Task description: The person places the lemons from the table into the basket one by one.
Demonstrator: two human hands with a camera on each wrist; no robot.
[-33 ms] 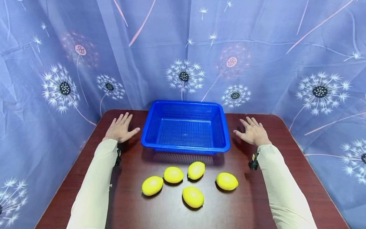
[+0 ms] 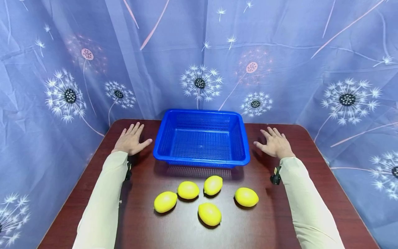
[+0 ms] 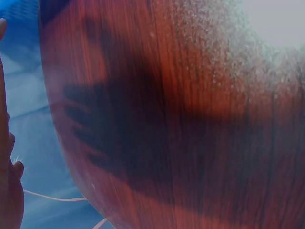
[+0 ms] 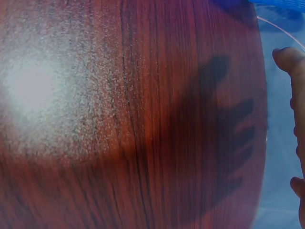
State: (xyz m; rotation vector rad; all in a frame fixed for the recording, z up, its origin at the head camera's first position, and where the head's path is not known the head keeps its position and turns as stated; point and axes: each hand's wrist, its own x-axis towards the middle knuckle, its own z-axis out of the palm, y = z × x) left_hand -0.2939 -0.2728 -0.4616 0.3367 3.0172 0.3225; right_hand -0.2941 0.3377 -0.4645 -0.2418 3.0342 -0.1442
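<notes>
A blue plastic basket (image 2: 199, 163) with mesh sides stands at the far middle of the table, nothing inside it. To its left, my left hand (image 2: 130, 140) is spread palm down with the fingers straight and the thumb pointing at the basket. My right hand (image 2: 275, 142) mirrors it on the other side, fingers also extended. Both hands hold nothing, and each casts a shadow on the wood in its wrist view. In front of the basket lie several yellow lemons, among them a left one (image 2: 165, 202), a nearest one (image 2: 209, 214) and a right one (image 2: 246, 197).
The dark reddish-brown table (image 2: 245, 231) has rounded far corners. A blue curtain (image 2: 161, 69) with dandelion prints hangs behind it and along both sides. Small black devices, one of them a wrist camera (image 2: 275, 176), sit below the light sleeves.
</notes>
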